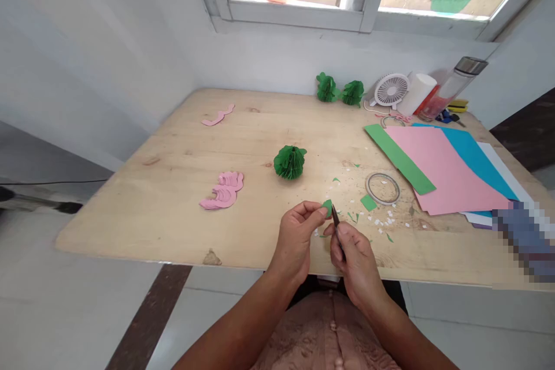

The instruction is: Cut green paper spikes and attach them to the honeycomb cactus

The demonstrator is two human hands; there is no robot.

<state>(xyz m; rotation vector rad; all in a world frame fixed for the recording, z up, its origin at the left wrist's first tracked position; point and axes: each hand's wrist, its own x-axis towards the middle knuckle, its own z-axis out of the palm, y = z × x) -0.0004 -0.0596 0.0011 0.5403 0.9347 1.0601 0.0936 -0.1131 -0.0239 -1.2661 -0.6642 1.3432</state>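
Between the thumb and fingers of my left hand [299, 234] is pinched a small piece of green paper [328, 207]. My right hand [353, 248] grips a dark, slim pair of scissors [335, 217], its tip at the right edge of that piece; most of the handle is hidden by the fingers. Just beyond the hands sits a round folded green paper turtle [290, 162]. A small green paper square [368, 203] and a roll of narrow tape [383, 188] lie to the right, among white and green scraps [381, 222].
Pink wavy paper cutouts [223, 192] lie at left, with a thinner pink strip [218, 116] farther back. Two more green paper turtles [326, 88] stand by the wall. A fan [391, 91], a bottle [453, 89] and coloured sheets [451, 170] occupy the right side.
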